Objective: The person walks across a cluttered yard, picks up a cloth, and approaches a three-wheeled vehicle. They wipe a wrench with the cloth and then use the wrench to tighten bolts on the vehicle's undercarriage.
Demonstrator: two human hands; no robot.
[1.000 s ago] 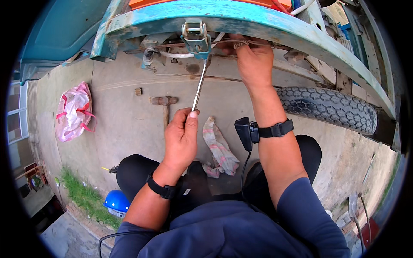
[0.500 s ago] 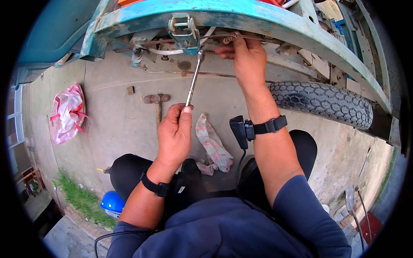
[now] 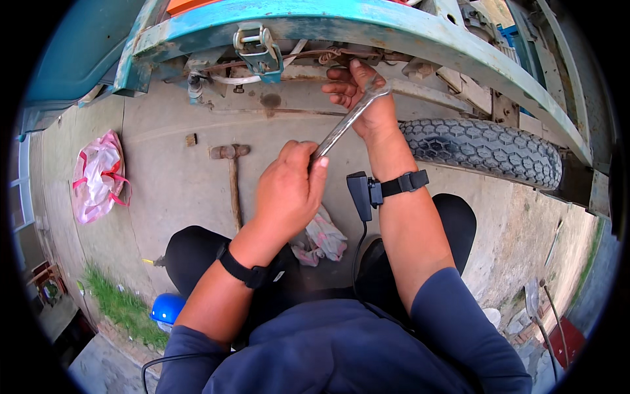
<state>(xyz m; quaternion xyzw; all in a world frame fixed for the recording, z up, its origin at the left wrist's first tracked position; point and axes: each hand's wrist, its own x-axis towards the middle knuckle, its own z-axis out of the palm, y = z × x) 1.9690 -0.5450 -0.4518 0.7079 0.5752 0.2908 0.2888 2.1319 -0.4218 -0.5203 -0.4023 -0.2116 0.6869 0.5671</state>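
Silvery metal gleams in the left hand (image 3: 287, 187), closed tight around the lower end of a wrench (image 3: 342, 129), whose head slants up and rightward from that grip, across the front of the right hand (image 3: 375, 111). That right hand is loosely open, palm showing, just beneath a turquoise beam (image 3: 315, 23) and near a coil of wire (image 3: 330, 56), though whether it touches the wire can't be told. Farther out, a hammer (image 3: 235, 187) lies left of the grip, a crumpled rag (image 3: 324, 240) below, a treaded tire (image 3: 485, 151) rightward.
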